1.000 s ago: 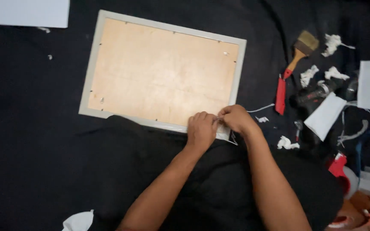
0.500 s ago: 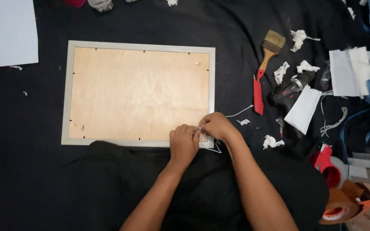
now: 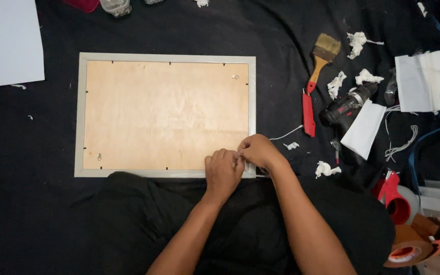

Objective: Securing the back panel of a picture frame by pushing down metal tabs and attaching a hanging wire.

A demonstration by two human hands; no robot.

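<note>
A picture frame [image 3: 81,112] with a grey border lies face down on black cloth, its plywood backing [image 3: 166,114] facing up. My left hand [image 3: 222,170] and my right hand [image 3: 257,151] meet at the frame's near right corner. Their fingertips pinch something small and pale there; I cannot tell what it is. A thin white cord [image 3: 286,135] runs off to the right from beside my right hand. A small metal hanger [image 3: 235,77] sits near the backing's far right corner, another [image 3: 99,157] near the near left.
To the right lie a red utility knife [image 3: 308,112], a paintbrush [image 3: 323,56], a black cordless drill [image 3: 345,107], white paper sheets [image 3: 417,84], crumpled tissue bits [image 3: 336,84] and tape dispensers [image 3: 401,203]. A white board [image 3: 6,43] lies far left.
The view has shifted, so the frame now sits squarer and more central. Both hands stay pinched together at the frame's near right corner.
</note>
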